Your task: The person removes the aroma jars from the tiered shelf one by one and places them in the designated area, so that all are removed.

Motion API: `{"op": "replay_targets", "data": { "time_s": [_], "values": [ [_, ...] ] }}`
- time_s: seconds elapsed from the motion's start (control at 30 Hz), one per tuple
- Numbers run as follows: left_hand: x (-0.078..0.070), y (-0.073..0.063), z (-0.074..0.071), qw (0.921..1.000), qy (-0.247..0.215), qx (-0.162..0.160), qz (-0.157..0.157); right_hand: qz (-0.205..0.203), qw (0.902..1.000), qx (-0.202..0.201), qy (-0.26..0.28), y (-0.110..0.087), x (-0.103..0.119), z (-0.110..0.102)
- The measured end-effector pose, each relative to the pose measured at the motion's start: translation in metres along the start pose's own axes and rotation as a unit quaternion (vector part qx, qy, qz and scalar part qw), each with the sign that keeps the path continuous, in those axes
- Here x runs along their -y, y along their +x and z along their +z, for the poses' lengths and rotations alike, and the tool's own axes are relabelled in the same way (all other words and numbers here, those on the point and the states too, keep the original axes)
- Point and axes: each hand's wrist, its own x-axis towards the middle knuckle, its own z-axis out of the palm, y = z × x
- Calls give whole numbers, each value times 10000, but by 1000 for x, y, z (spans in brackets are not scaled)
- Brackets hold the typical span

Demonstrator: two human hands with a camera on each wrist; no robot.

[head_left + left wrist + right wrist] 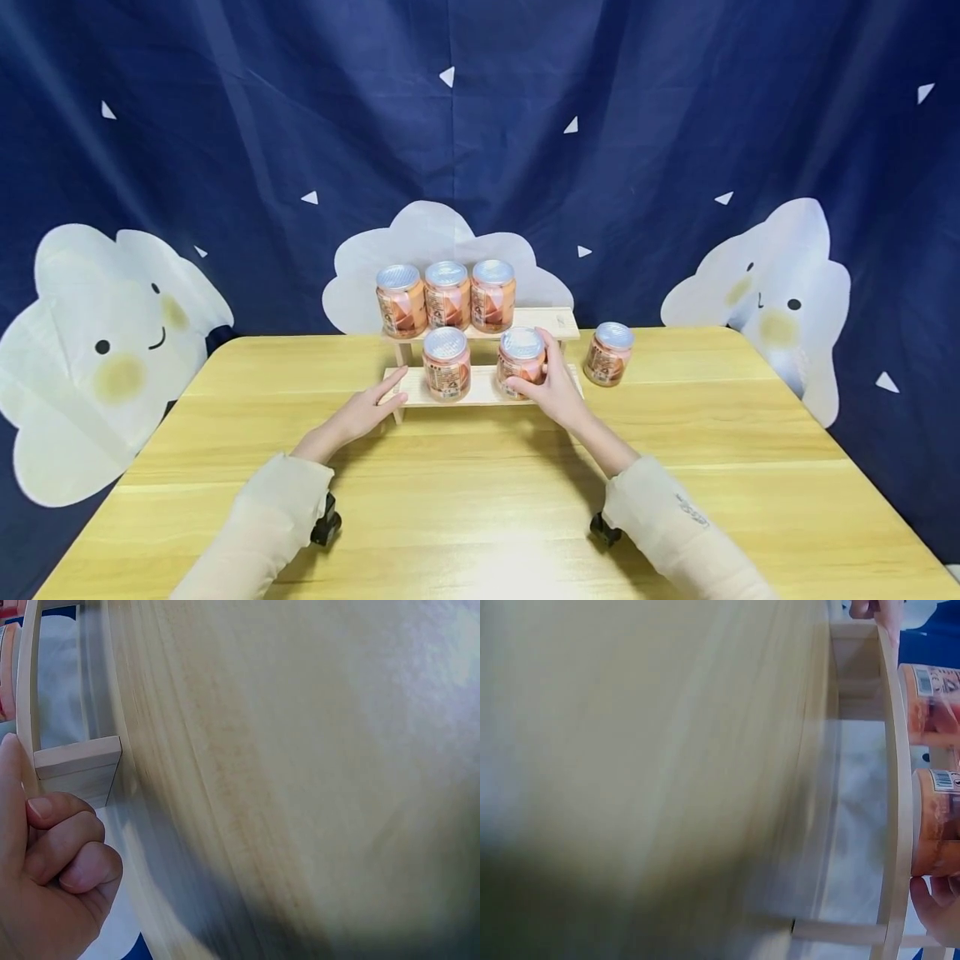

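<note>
My right hand grips a pinkish-orange jar with a silver lid, thumb in front and fingers round its right side. That jar is upright on the lower tier of a two-step wooden rack, as the right wrist view also shows its base at the tier's edge. To its left on this tier is another such jar. My left hand holds the left end of the lower tier between thumb and forefinger; its other fingers are curled beside the rack's leg.
Three matching jars stand side by side on the upper tier, towards its left. One more jar is on the yellow wooden table, right of the rack. Behind hangs a dark blue curtain with white clouds.
</note>
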Motion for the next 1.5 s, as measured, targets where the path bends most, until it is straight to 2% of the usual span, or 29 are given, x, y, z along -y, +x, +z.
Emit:
{"op": "replay_targets", "data": {
  "time_s": [0.33,0.5,0.63,0.73,0.97,1.17,1.5],
  "values": [
    [-2,1,-4,9999,108,-12,96,22,9988,-429,-234,-12,-4,-25],
    [-2,-2,-3,9999,99,-33,135,6,9983,-572,-63,-17,-12,-38],
    [-1,-4,-3,9999,50,-73,131,238,9973,-695,-56,-20,-17,-52],
    [0,-4,-4,9999,46,-61,126,423,9951,-815,-375,-23,-21,-64],
    [-1,-2,-4,9999,53,-8,120,591,9889,-958,-966,-30,-63,-98],
    [-4,-2,-4,9999,32,-10,113,589,9875,-925,-1134,-40,-80,-121],
    [-5,-4,-3,9999,19,-39,116,936,9806,-973,-1423,-41,-109,-146]
  ]
}}
